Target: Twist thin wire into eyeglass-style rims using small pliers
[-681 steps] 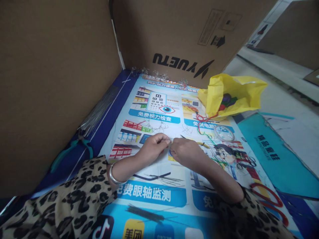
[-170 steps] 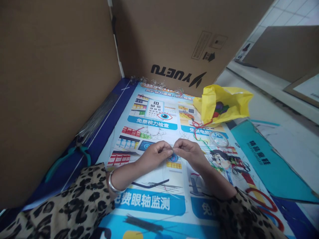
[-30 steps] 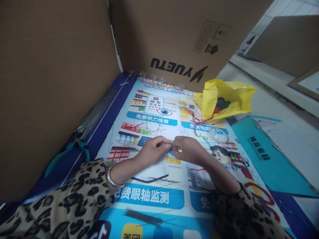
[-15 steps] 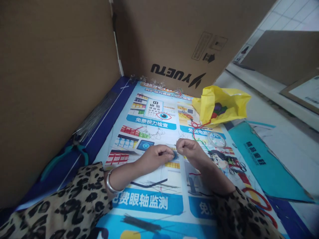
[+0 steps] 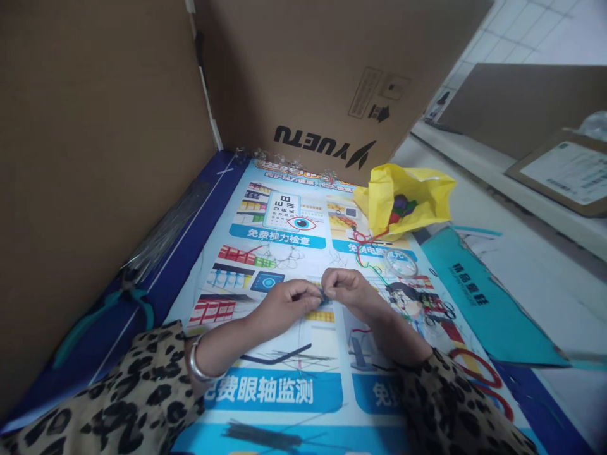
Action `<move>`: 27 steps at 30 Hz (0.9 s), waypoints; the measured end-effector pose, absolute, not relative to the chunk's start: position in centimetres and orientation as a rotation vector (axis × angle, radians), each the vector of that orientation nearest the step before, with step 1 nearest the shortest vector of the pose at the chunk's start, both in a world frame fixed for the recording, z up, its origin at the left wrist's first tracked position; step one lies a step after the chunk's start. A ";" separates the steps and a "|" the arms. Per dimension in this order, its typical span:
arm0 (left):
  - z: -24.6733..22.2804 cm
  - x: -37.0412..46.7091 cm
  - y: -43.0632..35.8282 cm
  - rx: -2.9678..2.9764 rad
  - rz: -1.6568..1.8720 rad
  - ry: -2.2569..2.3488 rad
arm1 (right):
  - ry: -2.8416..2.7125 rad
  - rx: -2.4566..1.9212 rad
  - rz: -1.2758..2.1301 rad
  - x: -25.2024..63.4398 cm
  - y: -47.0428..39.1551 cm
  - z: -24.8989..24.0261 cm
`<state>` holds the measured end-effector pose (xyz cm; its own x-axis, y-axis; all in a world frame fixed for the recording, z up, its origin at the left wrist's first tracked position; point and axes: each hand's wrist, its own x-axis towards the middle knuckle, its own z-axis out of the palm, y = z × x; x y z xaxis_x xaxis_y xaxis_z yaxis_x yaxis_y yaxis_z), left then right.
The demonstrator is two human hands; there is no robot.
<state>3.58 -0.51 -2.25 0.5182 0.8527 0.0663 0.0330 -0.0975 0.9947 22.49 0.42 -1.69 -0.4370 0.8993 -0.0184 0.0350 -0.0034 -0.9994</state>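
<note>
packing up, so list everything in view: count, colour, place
cardboard panels: four, brown, left, far, upper right
poster: one, blue and white, middle
bag: one, yellow, poster's far-right corner
bundles: several, purple, green, red, inside bag
cords: uncounted, red, green, beside bag
roll: one, clear, near bag
loops: two, red, right
sheet: one, teal, right
pliers: one, teal, left
wires: uncounted, silver, left, far edge
wire bundle: one, dark, front
bracelet: one, silver, left wrist
sleeves: two, leopard print, forearms
left fingers: one set, bare, centre
right fingers: one set, bare, centre

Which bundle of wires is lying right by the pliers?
The silvery bundle, beside the left cardboard wall, with the pliers at its near end; the dark bundle lies apart on the poster.
</note>
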 end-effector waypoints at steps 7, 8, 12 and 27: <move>-2.4 3.5 -0.5 1.511 0.810 0.786 | -1.540 -0.944 1.560 22.4 0.4 -1.4; -2.4 3.5 -0.5 1.508 0.807 0.788 | -1.544 -0.950 1.551 22.4 0.4 -1.4; -2.4 3.5 -0.6 1.518 0.805 0.805 | -1.578 -0.984 1.496 22.5 0.4 -1.6; -1.8 3.5 -0.5 1.516 0.805 0.871 | -1.951 -1.012 0.882 22.0 0.1 -0.9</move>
